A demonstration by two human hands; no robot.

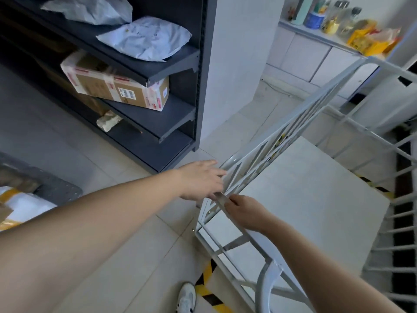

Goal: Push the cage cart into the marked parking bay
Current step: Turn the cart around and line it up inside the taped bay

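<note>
The top rail of the cart (282,141) was held by both hands: the right hand (244,213) was closed around it, and the left hand (200,179), just beyond it, lay on the bar with fingers spread. Yellow-black tape (208,288) was seen below the grip and beyond it, so the cart seemed partly inside the bay; some pushing was probably left.

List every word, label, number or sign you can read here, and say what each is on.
No text can be read.
Cardboard box on the dark shelf: white barcode-like labels and red-and-white tape, print too blurred.
White mailer bag on the shelf above: faint marks, too small.
Bottles and yellow packets on the counter: labels blurred.
Yellow-and-black floor tape: stripes only, no words.
</note>
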